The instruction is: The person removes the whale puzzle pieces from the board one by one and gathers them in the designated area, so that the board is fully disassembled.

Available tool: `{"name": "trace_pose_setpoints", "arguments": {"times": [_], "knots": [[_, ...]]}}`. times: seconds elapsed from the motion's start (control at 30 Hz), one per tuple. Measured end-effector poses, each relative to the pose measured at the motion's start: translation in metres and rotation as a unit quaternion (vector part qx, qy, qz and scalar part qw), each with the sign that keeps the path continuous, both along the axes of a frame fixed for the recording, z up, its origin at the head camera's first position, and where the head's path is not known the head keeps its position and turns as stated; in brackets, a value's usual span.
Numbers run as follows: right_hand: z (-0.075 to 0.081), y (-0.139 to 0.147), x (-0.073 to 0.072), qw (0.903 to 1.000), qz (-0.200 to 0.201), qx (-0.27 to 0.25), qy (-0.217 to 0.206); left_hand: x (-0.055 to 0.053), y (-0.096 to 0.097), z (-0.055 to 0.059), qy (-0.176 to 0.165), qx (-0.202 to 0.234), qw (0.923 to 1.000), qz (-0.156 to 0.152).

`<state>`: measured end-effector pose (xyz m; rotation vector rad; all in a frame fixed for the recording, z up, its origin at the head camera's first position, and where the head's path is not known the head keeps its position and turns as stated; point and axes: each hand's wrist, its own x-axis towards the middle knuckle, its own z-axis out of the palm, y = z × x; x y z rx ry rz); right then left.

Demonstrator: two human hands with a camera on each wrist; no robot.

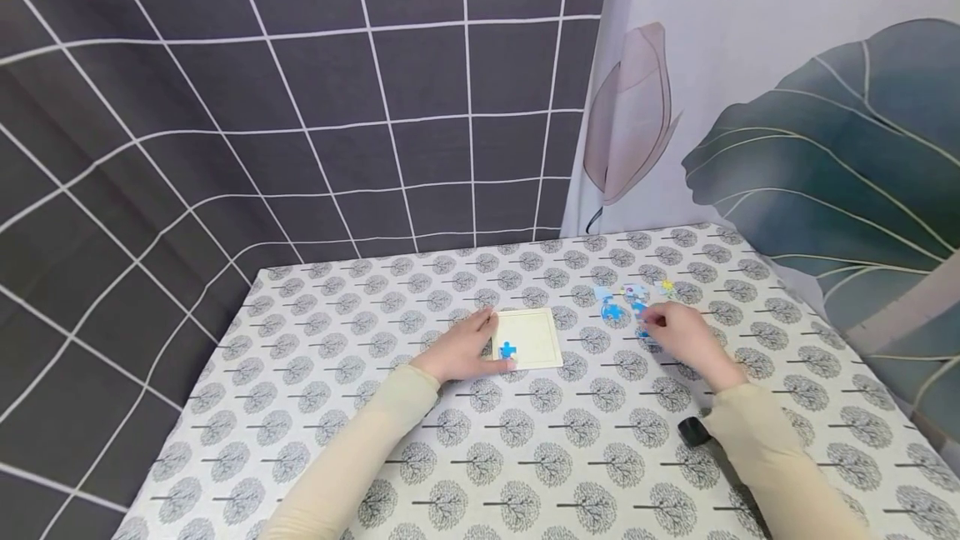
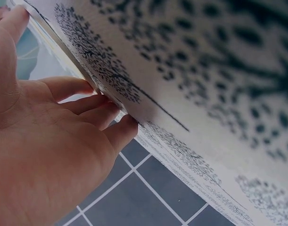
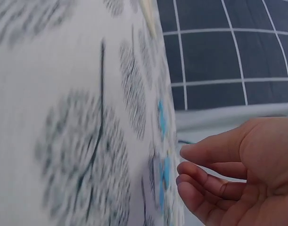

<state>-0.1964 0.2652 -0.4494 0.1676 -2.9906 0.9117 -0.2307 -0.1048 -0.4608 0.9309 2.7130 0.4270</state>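
A shallow cream-coloured puzzle tray (image 1: 536,336) lies on the table. One blue jigsaw piece (image 1: 507,349) sits in its near-left corner. My left hand (image 1: 468,348) holds the tray, its thumb at the near edge and its fingers along the left side. The left wrist view shows the fingertips (image 2: 127,127) against the tray's rim. To the right, my right hand (image 1: 678,336) hovers beside the loose pieces, fingers loosely bent. In the right wrist view, nothing shows between its thumb and fingertips. Blue pieces (image 3: 162,117) lie beyond them on the cloth.
Several loose pieces, including a blue one (image 1: 611,311) and one with a yellow sun (image 1: 667,285), lie beyond the right hand. A tree-print cloth (image 1: 450,473) covers the table. A dark grid curtain (image 1: 420,73) and a floral one (image 1: 660,148) hang behind. A black object (image 1: 693,432) is by the right sleeve.
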Motion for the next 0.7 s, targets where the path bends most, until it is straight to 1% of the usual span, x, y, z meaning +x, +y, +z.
{"name": "trace_pose_setpoints", "arguments": {"times": [0.17,0.43,0.6,0.7], "knots": [[0.002,-0.018,-0.007,0.9993,0.028,-0.022,0.014,-0.001,0.0,-0.002,0.006,-0.003,1.0,0.0],[0.003,-0.053,-0.015,0.996,0.066,-0.06,0.006,0.0,0.0,-0.004,0.003,0.001,1.0,0.001],[0.002,-0.075,-0.019,0.9939,0.087,-0.067,0.012,-0.001,0.0,-0.004,0.004,0.001,1.0,0.003],[0.002,-0.087,-0.02,0.9923,0.099,-0.074,0.004,0.0,0.0,-0.004,0.002,0.001,1.0,0.003]]}}
